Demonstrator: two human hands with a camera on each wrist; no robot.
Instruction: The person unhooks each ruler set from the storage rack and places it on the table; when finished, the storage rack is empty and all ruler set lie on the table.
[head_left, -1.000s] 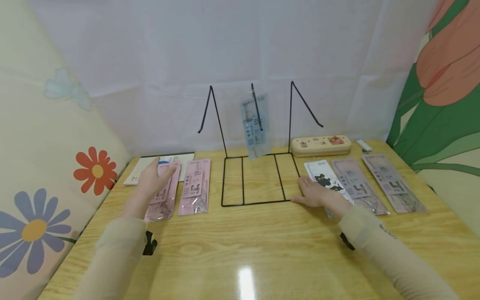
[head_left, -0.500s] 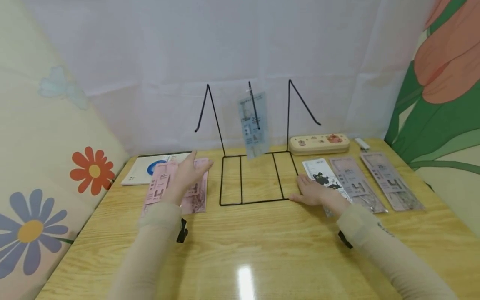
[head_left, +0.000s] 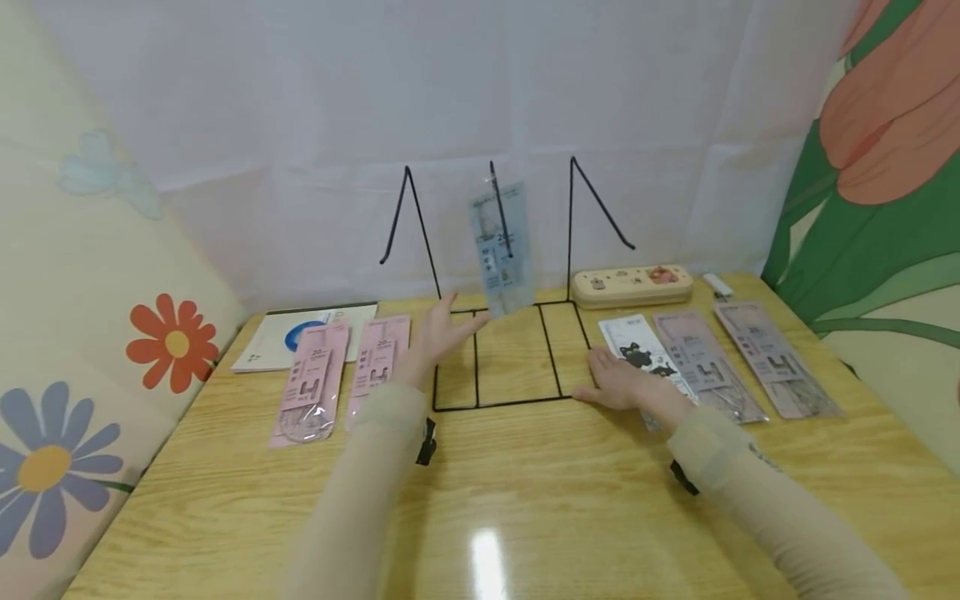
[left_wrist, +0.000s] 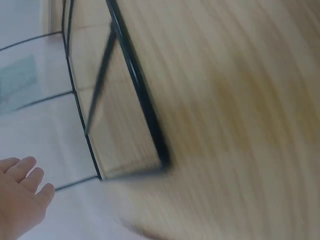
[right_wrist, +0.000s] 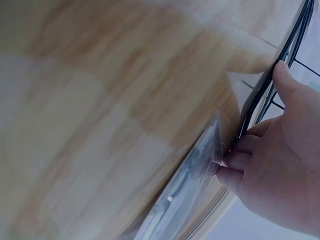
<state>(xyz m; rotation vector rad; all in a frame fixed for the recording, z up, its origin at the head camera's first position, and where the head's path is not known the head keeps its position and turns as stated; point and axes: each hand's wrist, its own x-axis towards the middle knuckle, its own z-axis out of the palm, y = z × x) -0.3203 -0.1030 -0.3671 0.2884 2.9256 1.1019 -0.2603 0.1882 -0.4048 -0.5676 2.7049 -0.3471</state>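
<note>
A black wire display rack (head_left: 517,403) stands on the wooden table, its flat base in front and three upright hooks behind. From the middle hook hangs a blue flat packet (head_left: 519,283). My left hand (head_left: 431,340), fingers spread, hovers over the left side of the base; in the left wrist view the hand (left_wrist: 22,200) holds nothing. My right hand (head_left: 618,385) rests at the front right corner of the base, thumb along the front bar and fingers by the side bar. Under that hand lies a white packet with black cats (head_left: 637,354), partly covered.
Left of the rack are two pink packets (head_left: 315,367) and a white notebook (head_left: 262,342). Right of it lie two more pink packets (head_left: 705,358), a cream pencil case (head_left: 632,287) and a small white object (head_left: 718,286). A white cloth (head_left: 300,125) hangs behind.
My left hand has moved right, from over the pink packets to the rack's left side. My right hand keeps its place at the base corner. The view has shifted slightly.
</note>
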